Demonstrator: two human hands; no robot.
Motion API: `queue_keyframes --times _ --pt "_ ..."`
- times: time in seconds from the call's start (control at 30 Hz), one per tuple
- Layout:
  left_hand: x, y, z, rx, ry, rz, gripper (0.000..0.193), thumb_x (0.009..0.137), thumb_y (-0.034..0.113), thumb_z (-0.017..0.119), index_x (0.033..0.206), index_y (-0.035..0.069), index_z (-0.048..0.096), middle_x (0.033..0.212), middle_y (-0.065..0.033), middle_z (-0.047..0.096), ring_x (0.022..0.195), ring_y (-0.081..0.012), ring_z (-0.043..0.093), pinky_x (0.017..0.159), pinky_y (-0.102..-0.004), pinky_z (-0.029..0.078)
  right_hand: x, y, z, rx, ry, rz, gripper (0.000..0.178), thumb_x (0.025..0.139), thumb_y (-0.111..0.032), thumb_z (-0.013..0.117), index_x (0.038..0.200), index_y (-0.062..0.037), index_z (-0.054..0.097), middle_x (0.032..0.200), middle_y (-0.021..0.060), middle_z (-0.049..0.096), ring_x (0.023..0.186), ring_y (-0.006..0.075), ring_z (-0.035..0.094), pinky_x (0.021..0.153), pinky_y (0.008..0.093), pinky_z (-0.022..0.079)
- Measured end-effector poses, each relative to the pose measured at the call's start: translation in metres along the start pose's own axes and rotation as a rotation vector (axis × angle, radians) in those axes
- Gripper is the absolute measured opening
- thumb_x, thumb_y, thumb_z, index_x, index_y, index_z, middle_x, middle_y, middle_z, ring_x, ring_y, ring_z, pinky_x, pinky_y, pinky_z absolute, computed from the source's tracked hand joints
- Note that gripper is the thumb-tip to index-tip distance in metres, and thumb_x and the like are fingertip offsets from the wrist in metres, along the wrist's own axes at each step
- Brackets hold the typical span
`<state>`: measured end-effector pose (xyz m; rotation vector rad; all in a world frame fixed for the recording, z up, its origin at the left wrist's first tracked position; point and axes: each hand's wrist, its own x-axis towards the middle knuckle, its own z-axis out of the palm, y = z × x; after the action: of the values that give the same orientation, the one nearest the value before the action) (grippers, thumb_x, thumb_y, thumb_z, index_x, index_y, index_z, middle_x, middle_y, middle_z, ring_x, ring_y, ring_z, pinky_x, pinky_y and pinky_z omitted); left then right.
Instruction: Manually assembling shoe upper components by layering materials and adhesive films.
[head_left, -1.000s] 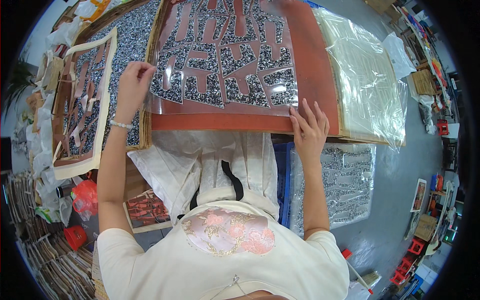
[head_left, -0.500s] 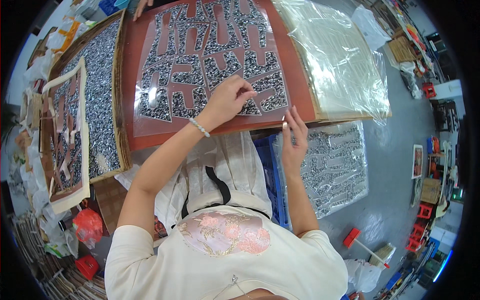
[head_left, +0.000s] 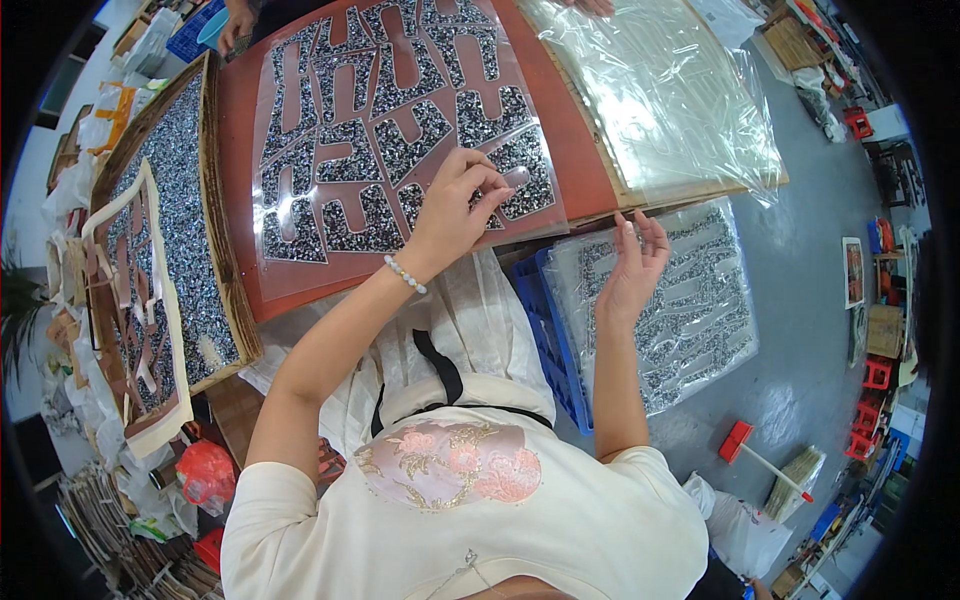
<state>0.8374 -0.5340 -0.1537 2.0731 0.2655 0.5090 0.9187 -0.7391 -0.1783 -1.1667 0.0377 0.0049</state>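
Note:
A clear plastic sheet [head_left: 390, 130] covered with sparkly silver rhinestone shapes lies on a reddish-brown board [head_left: 240, 140]. My left hand [head_left: 455, 205] rests on the sheet's lower right part, its fingers pinched on a small clear piece of film [head_left: 512, 180]. My right hand [head_left: 632, 265] hovers open off the board's edge, palm turned inward, holding nothing, above a second rhinestone sheet [head_left: 690, 300] that lies on the floor.
A wooden tray of loose rhinestones [head_left: 180, 210] with a cut-out stencil [head_left: 135, 300] stands at the left. Crinkled clear film [head_left: 660, 90] covers a board at the right. A blue crate [head_left: 545, 330] sits below the table, a red-headed tool [head_left: 745, 445] on the floor. Another person's hand [head_left: 238, 22] is at the top.
The view has shifted, so the board sits lower left. My left hand crossed from the sheet's left corner to its lower right. My right hand lifted off the board's edge.

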Motion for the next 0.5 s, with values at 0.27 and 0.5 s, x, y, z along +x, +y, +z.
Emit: queue_keyframes --times 0.27,0.5 --pt "-0.006 -0.001 0.024 0.182 -0.052 0.208 0.012 0.076 0.008 0.072 0.083 0.003 0.064 0.094 -0.0062 0.056 0.09 -0.0241 0.053 0.08 -0.0343 0.043 -0.011 0.002 -0.009 -0.093 -0.152 0.051 0.029 0.093 -0.004 0.054 0.12 -0.002 0.043 0.108 0.009 0.055 0.092 0.0147 0.058 0.085 0.0281 0.047" --pt "-0.005 0.0 0.031 0.175 -0.032 0.177 0.013 0.074 0.009 0.073 0.083 0.004 0.066 0.091 -0.005 0.057 0.09 -0.0227 0.053 0.079 -0.0338 0.044 -0.013 0.0 0.0 -0.144 -0.241 0.019 0.026 0.093 -0.003 0.055 0.117 -0.0012 0.046 0.101 0.0065 0.055 0.089 0.0117 0.056 0.083 0.0247 0.047"
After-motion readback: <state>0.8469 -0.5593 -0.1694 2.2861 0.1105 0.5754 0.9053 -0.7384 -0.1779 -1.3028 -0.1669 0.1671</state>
